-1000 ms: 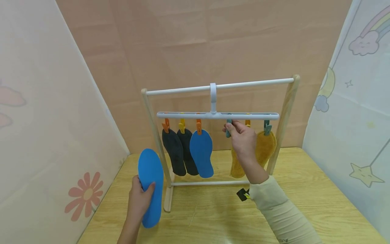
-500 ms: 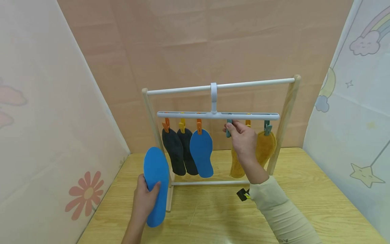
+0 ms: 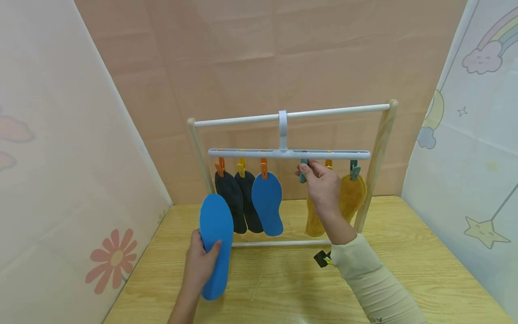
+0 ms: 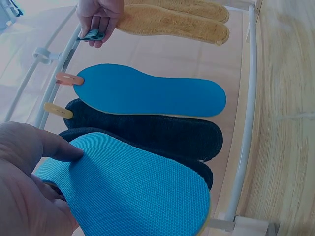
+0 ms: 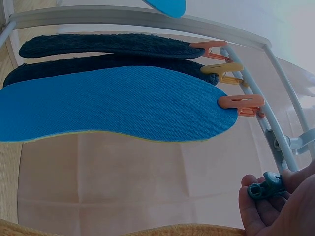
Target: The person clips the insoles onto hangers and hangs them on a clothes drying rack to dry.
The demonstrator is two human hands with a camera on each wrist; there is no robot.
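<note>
Left hand point(image 3: 201, 265) grips a loose blue insole point(image 3: 216, 245) near its heel end, thumb across the front and fingers behind, holding it upright above the wooden table point(image 3: 404, 252) just in front of the left post of the drying rack point(image 3: 382, 148). Its toe end reaches up in front of the two dark insoles point(image 3: 236, 204). Right hand point(image 3: 321, 184) is raised to the white clip hanger point(image 3: 289, 153), which hooks over the rack's top rail, and pinches a teal clip point(image 3: 303, 171) between thumb and fingertips; in the right wrist view that clip point(image 5: 265, 187) sits pressed between the fingers point(image 5: 256, 209), though whether its mouth is spread cannot be told. On the hanger, from the left, hang the two dark insoles on an orange and a yellow clip, then a second blue insole point(image 3: 267, 204) on an orange clip point(image 3: 264, 168). To the right of the raised hand hang two yellow fleecy insoles point(image 3: 350, 200), partly hidden behind the wrist. A cream sleeve point(image 3: 372, 283) covers the right forearm.
</note>
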